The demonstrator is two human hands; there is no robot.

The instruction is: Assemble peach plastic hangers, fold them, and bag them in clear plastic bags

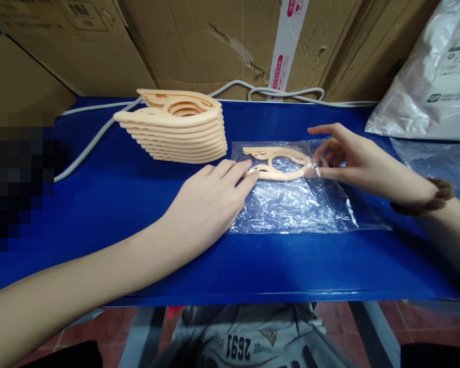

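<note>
A beige plastic folding hanger (285,176), folded up, lies at the clear plastic bag (291,207) on the blue table. Film seems to overlap its rounded right end; how much of it is inside I cannot tell. My left hand (210,199) rests palm down, with thumb and index finger closed on the hanger's left end. At the right end, my right hand (345,153) has its thumb and curled fingers at the bag's film, the index finger stretched out above. Left of the bag stands a stack of matching folded hangers (176,130).
Cardboard boxes (199,46) line the back of the blue table (253,266). A white cable (95,140) runs along their base. At the right stands a white printed package (425,87), with more clear film (440,158) in front of it.
</note>
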